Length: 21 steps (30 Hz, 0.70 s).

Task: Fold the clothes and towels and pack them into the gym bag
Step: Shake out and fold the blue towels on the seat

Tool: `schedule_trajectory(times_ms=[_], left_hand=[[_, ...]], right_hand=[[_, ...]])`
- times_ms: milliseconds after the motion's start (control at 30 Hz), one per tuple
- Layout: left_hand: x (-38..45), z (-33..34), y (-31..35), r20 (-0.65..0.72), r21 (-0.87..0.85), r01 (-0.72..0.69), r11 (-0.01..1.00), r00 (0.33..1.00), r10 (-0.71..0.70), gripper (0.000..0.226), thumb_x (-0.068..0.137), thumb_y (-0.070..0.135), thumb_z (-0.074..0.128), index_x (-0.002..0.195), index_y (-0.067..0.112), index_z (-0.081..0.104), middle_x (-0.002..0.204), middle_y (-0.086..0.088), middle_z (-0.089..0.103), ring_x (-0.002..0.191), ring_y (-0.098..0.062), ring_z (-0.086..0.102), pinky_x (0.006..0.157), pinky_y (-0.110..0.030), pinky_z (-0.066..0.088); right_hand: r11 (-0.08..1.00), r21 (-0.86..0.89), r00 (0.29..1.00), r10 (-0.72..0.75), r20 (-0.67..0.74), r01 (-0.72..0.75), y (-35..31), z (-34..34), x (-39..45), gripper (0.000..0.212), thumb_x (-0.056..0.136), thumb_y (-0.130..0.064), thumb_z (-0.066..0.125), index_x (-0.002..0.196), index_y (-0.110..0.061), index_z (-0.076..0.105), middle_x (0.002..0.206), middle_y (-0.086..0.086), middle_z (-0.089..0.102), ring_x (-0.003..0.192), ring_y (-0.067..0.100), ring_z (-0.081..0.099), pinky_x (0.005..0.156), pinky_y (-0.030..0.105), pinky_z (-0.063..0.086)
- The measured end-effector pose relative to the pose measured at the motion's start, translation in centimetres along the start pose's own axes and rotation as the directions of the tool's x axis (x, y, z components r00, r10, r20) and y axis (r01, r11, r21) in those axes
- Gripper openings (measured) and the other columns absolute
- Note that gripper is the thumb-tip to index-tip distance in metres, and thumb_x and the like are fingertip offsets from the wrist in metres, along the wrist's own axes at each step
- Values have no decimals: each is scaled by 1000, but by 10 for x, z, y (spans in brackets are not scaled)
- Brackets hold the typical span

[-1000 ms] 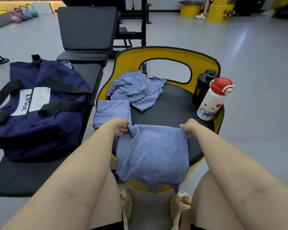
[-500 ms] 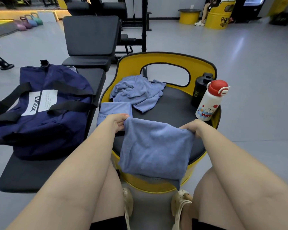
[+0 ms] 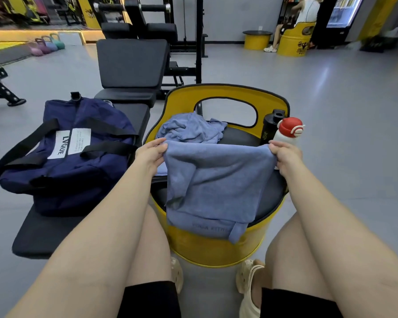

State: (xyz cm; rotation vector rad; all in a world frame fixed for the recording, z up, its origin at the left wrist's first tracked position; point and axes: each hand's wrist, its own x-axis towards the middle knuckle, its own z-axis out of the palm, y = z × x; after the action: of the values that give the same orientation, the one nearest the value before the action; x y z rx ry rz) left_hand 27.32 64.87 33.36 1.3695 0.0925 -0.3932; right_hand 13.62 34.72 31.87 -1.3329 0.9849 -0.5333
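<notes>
A blue towel (image 3: 216, 182) hangs lifted over the yellow barrel seat (image 3: 216, 249). My left hand (image 3: 151, 154) pinches its top left corner and my right hand (image 3: 285, 154) pinches its top right corner. The towel's lower edge drapes over the seat's front rim. Behind it lies a crumpled blue cloth (image 3: 191, 128). A sliver of a folded blue towel (image 3: 160, 170) shows under my left hand. The navy gym bag (image 3: 62, 154) sits on the black bench (image 3: 44, 235) to the left, its top looking closed.
A white bottle with a red cap (image 3: 288, 131) and a black shaker (image 3: 271, 127) stand at the seat's right rim. More benches and a rack stand behind. A person sits on a yellow barrel far right. Kettlebells line the far left wall.
Both hands have lifted the towel's top edge up and away from the seat, and the towel now hangs between them. The view has tilted upward.
</notes>
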Motion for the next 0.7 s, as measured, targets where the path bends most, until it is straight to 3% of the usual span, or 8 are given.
schedule_trajectory(times_ms=[33,100,200,267,400,533,633,700], left_hand=[[-3,0,0,3,-1,-13,1000,1000,13,36,91,-4,55,127,-1,55,86,-2,60,76,-9,59,70,-18,54],[-10,2,1,33,-1,-3,1000,999,3,39,93,-6,50,132,-3,50,94,-6,62,85,-13,60,79,-19,51],[-21,4,4,125,-25,88,996,989,-85,44,100,-2,37,143,4,35,140,-12,47,129,-22,46,99,-21,38],[-26,3,7,158,-94,115,989,982,-99,44,101,1,35,145,7,32,149,-7,37,137,-19,37,102,-21,34],[-32,-2,16,147,-246,34,969,989,3,44,100,5,41,143,12,38,141,-3,48,128,-16,47,89,-19,45],[-38,-4,23,129,-375,-76,924,983,133,36,96,4,50,131,12,49,101,2,65,91,-9,63,76,-18,52],[-36,0,24,95,-393,-141,909,977,193,33,92,1,55,124,9,55,93,1,69,83,-8,67,71,-19,54],[-35,3,25,64,-355,-197,914,970,234,31,91,-1,57,120,7,57,92,-1,69,81,-9,68,68,-18,55]], right_hand=[[1000,-6,1000,-10,14,10,-1,-2,-1,18,86,-7,66,84,-23,72,119,10,63,108,29,58,84,35,52],[1000,-16,998,11,68,-10,-4,-5,-7,25,88,2,59,101,-16,71,123,13,61,110,29,56,87,34,49],[996,-17,974,85,211,-84,-5,-10,-19,40,92,11,44,125,-5,59,125,13,57,112,27,51,92,31,44],[995,9,955,90,284,-96,-10,-14,-28,42,93,11,40,128,-6,57,124,11,57,113,25,52,89,29,45],[976,211,942,-18,335,-56,-22,-19,-42,28,98,-2,45,118,-15,58,104,1,62,91,13,59,69,22,48],[912,409,949,-157,273,33,-29,-22,-46,14,91,-3,58,96,-15,63,91,0,67,83,10,64,71,17,54],[882,456,938,-248,240,117,-32,-21,-49,17,89,2,59,94,-14,62,78,-5,72,80,8,66,71,15,55],[884,421,920,-319,229,202,-34,-19,-49,18,89,4,58,94,-14,61,87,-1,69,84,9,64,71,16,54]])
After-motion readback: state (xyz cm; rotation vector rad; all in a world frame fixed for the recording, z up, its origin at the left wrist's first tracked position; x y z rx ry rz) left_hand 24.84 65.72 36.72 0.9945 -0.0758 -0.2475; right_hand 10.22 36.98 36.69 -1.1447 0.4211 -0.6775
